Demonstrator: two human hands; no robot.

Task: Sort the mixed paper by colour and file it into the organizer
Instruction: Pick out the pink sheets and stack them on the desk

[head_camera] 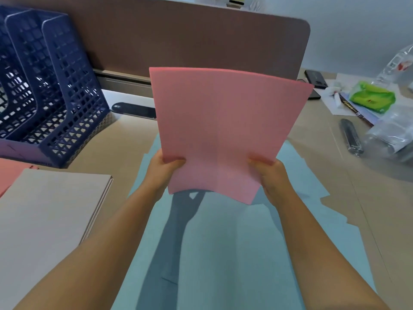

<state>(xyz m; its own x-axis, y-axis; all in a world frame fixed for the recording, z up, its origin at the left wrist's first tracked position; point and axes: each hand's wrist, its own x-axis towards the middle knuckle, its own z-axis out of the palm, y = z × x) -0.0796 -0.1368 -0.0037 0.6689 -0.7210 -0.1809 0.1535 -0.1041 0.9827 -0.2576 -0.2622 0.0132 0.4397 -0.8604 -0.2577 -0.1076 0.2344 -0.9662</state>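
Observation:
I hold a stack of pink paper [223, 126] upright above the desk. My left hand [162, 170] grips its lower left edge and my right hand [271, 177] grips its lower right edge. Under my arms lies a loose spread of light blue sheets [234, 253], their edges uneven. A neat pile of white paper [44, 220] rests at the left, with a bit of pink paper [9, 173] showing behind it. The dark blue mesh organizer [51, 90] stands at the back left with upright slots; I cannot see paper in them.
A brown partition [178, 41] closes the back of the desk. A black phone [134, 110] lies below it. At the right are a green packet [372, 98], clear plastic bags [393, 135], a dark pouch [350, 137] and other black devices [316, 79].

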